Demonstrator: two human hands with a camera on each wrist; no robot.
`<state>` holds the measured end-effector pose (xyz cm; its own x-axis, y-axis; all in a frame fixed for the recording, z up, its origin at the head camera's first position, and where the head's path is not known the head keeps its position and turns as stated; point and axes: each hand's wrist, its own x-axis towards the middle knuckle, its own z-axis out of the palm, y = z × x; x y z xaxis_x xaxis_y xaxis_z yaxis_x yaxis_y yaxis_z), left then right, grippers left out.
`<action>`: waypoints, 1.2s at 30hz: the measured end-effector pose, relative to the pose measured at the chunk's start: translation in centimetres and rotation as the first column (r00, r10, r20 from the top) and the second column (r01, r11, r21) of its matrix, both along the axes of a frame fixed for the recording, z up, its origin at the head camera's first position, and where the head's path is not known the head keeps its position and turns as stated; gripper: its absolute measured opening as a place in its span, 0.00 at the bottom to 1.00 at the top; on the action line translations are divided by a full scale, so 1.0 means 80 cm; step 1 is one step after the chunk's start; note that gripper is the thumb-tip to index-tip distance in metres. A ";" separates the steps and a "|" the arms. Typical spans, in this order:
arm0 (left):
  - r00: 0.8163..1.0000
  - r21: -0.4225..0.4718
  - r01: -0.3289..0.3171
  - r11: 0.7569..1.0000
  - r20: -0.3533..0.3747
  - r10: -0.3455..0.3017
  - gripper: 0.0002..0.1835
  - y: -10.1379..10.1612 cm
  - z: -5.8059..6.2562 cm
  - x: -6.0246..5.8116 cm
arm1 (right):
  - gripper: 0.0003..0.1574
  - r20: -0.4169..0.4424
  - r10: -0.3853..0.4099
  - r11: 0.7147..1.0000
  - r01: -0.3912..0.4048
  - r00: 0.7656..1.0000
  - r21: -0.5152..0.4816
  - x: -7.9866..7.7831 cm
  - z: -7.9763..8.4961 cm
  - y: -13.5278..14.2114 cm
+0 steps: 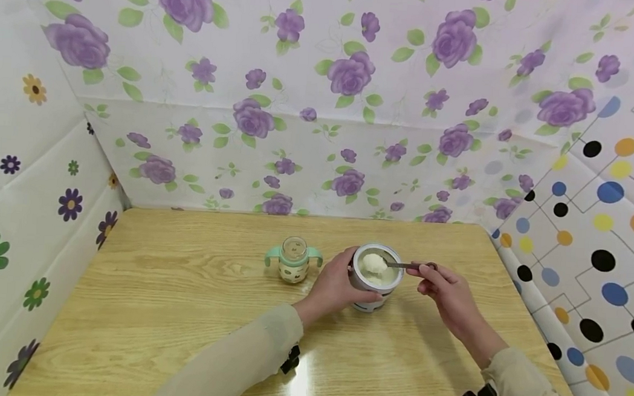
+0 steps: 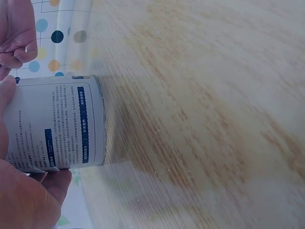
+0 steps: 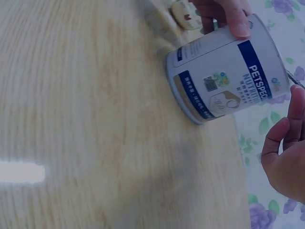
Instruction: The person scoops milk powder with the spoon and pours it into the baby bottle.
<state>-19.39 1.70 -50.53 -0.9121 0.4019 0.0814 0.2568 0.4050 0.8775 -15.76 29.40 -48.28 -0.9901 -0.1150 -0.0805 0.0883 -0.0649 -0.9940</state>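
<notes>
Now, the left hand (image 1: 337, 285) grips the can (image 1: 367, 306) and the right hand (image 1: 451, 295) pinches the spoon (image 1: 403, 265). If the spoon knocks the rim (image 1: 379, 246), its heaped powder (image 1: 374, 262) may spill.

Person's left hand (image 1: 336, 287) grips tin (image 1: 366, 306); right hand (image 1: 452, 300) pinches spoon (image 1: 400, 265), pale powder (image 1: 374, 262) heaped at its end; bottle (image 1: 293, 264) upright nearby.

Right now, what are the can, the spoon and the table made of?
Can: maybe tin or stiff card, smooth and printed; it has a firm round wall.
Spoon: probably metal, its handle thin and dark grey; shine unclear.
Table: wood or a wood-look sheet, glossy; brown grain shows and light glares off it.
</notes>
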 end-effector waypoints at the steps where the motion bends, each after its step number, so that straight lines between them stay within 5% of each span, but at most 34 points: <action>1: 1.000 -0.003 -0.002 1.000 -0.001 0.002 0.56 0.000 0.000 0.000 | 0.24 -0.010 -0.002 1.000 0.003 1.000 0.017 0.000 0.000 0.000; 8: 1.000 -0.007 -0.006 1.000 -0.002 0.006 0.56 0.001 -0.002 -0.002 | 0.24 -0.052 -0.009 0.996 0.013 0.999 0.084 -0.001 -0.003 0.000; 19: 1.000 -0.008 -0.010 1.000 0.005 0.010 0.55 0.001 -0.003 -0.002 | 0.17 0.099 -0.007 0.991 0.020 0.995 -0.129 0.000 -0.002 -0.001; 36: 1.000 -0.015 0.008 1.000 0.016 -0.008 0.57 -0.002 0.001 -0.002 | 0.17 0.103 -0.020 0.994 0.031 0.995 -0.109 -0.010 0.000 0.007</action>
